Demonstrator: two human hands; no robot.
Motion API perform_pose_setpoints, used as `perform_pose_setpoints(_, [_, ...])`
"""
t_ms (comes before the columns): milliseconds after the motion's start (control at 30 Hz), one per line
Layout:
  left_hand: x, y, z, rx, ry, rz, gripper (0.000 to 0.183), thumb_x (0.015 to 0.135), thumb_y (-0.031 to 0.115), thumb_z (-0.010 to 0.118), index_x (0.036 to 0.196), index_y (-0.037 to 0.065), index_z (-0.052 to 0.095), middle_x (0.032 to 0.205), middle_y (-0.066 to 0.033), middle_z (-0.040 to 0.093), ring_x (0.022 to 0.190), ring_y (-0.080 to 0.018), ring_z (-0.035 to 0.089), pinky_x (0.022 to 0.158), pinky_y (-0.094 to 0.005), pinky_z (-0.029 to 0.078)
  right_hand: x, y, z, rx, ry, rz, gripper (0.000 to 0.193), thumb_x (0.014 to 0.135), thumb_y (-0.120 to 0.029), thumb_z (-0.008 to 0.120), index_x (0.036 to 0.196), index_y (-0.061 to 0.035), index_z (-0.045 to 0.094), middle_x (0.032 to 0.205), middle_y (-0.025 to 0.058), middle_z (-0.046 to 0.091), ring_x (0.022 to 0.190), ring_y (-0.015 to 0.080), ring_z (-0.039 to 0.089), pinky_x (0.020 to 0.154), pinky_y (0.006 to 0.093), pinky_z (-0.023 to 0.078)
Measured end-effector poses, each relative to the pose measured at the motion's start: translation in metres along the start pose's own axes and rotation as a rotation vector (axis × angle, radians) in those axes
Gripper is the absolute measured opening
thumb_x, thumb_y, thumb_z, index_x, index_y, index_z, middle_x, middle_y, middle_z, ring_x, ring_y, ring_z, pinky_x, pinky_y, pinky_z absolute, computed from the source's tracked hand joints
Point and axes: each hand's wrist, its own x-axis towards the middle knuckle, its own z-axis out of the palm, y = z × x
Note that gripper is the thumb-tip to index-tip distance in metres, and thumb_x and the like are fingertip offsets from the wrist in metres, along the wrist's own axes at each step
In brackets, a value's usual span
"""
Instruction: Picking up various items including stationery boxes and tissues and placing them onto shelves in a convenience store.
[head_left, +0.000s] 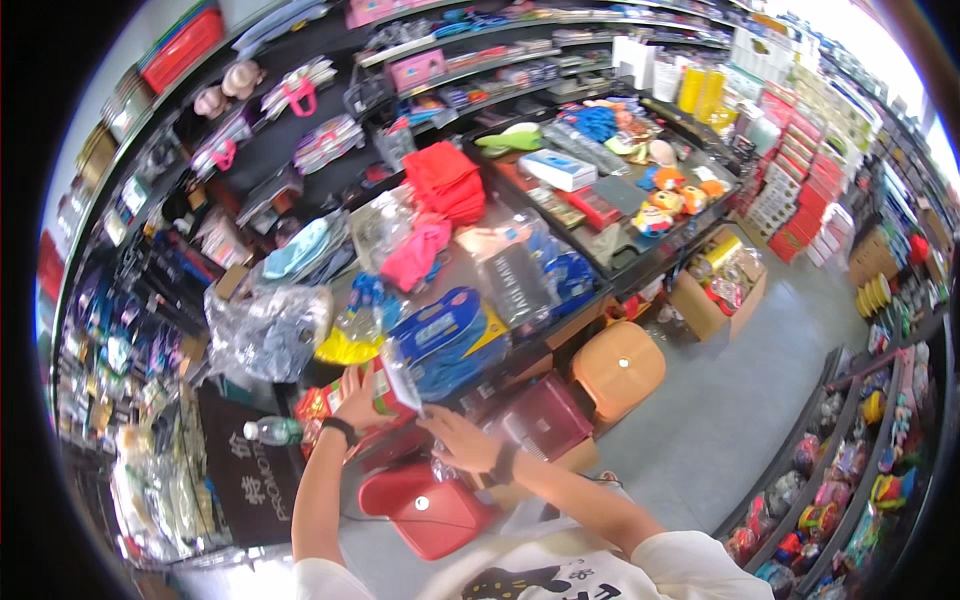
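Note:
My left hand (354, 402) lies against a red package (388, 390) at the near corner of the display table and grips it. A thin white piece (402, 374) stands along the package's right side; whether it belongs to the package is unclear. At the lower end of that white piece, my right hand (462, 442) has its fingertips pressed together on it. Just beyond are blue packaged gloves (440, 325) and a yellow item (350, 348). Other red packs (312, 408) sit to the left of my left hand, near a clear bottle with a pale green part (272, 431).
Red folded cloths (445, 182) and clear plastic bags (268, 330) cover the table. Below it stand a red stool (428, 510), an orange stool (620, 368), a maroon bin (545, 415) and an open cardboard box (715, 300). Stocked racks (840, 470) line the right side.

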Motion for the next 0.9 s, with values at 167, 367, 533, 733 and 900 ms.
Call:
perform_pose_setpoints(167, [-0.004,0.033,-0.046,-0.070,-0.141,-0.161,0.130,0.039,0.046,0.084,0.140,0.005,0.011,0.142,-0.0257,0.007,0.133,-0.0426,0.001,0.107,-0.0494,0.009,-0.070,0.021,-0.050,0.046,0.011,0.157,0.051,0.077,-0.012,0.060,0.123,-0.0042,0.040,0.128,0.0182,0.037,0.114,0.0345,0.042,0.096,0.0386,0.036])
perform_pose_setpoints(367, [-0.006,0.156,-0.079,-0.149,0.293,0.116,0.105,0.053,0.025,0.079,0.138,0.007,0.021,0.143,-0.0210,0.015,0.131,-0.0387,0.015,0.107,-0.0451,0.016,-0.233,0.067,-0.130,-0.149,0.181,0.509,0.041,0.077,-0.011,0.056,0.117,-0.0027,0.047,0.119,0.0177,0.048,0.112,0.0346,0.043,0.097,0.0399,0.035])
perform_pose_setpoints(533, [0.042,0.358,-0.051,-0.317,0.252,0.622,0.070,0.068,0.019,0.072,0.127,0.003,0.040,0.134,-0.0232,0.033,0.122,-0.0401,0.032,0.102,-0.0435,0.027,-0.358,0.052,-0.196,-0.245,0.451,0.934,0.039,0.077,-0.012,0.057,0.114,-0.0046,0.049,0.114,0.0179,0.050,0.108,0.0343,0.045,0.091,0.0417,0.037])
perform_pose_setpoints(733, [0.055,0.599,-0.008,-0.342,-0.184,1.262,0.062,0.071,0.016,0.070,0.125,0.005,0.041,0.132,-0.0205,0.034,0.121,-0.0379,0.034,0.100,-0.0417,0.030,-0.460,0.025,-0.269,-0.284,0.730,1.089,0.033,0.082,-0.013,0.056,0.113,-0.0052,0.051,0.108,0.0154,0.052,0.102,0.0306,0.049,0.085,0.0365,0.042])
perform_pose_setpoints(900, [0.057,0.739,-0.016,-0.472,-0.227,1.560,0.055,0.071,0.015,0.070,0.120,0.005,0.047,0.130,-0.0160,0.039,0.118,-0.0352,0.037,0.098,-0.0401,0.033,-0.480,-0.055,-0.376,0.033,1.314,1.026,0.030,0.080,-0.004,0.055,0.110,-0.0031,0.053,0.108,0.0126,0.058,0.097,0.0271,0.057,0.081,0.0340,0.046])
